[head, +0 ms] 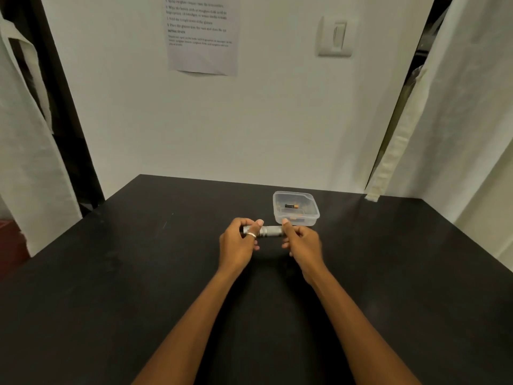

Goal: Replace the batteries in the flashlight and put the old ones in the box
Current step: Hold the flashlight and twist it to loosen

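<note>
Two hands gripped a silver flashlight level above the black table: left hand (ring on one finger) curled round one end, right hand pinching the other. Just beyond, a clear box held one battery.

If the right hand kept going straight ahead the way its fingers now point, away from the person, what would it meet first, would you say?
Most likely the clear plastic box, whose near wall sits just beyond the right hand gripping the flashlight. The gap between fingertips and box looks very small, though depth is hard to judge from this one view.
</note>
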